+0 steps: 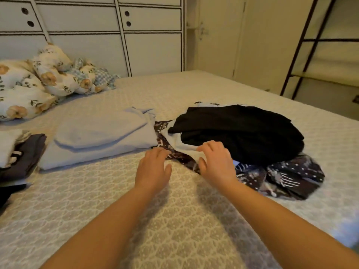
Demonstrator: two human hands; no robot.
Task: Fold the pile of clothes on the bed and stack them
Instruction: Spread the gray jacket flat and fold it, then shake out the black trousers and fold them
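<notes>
Clothes are lying in a loose pile (242, 144) on the right half of the bed (174, 220), just beyond my hands: a black garment (239, 131) is sitting on top, a pale blue-white piece (175, 141) is poking out beneath its near edge, and a dark printed fabric (291, 175) is spreading out underneath toward me and to the right. My left hand (153, 169) is reaching forward with fingers loosely curved, fingertips touching the edge of the printed fabric; I cannot tell whether it is gripping anything. My right hand (215, 162) is hovering over the pale piece with fingers curved downward and thumb apart, touching or nearly touching the cloth, nothing clearly grasped. A folded light blue garment (101, 138) is lying flat to the left of the pile, touching the printed fabric at its right edge. A stack of folded dark and light items (21, 154) is sitting at the left edge, beside the blue garment. Floral bedding (35, 84) is bunching up at the far left, against white drawers (97, 26).
</notes>
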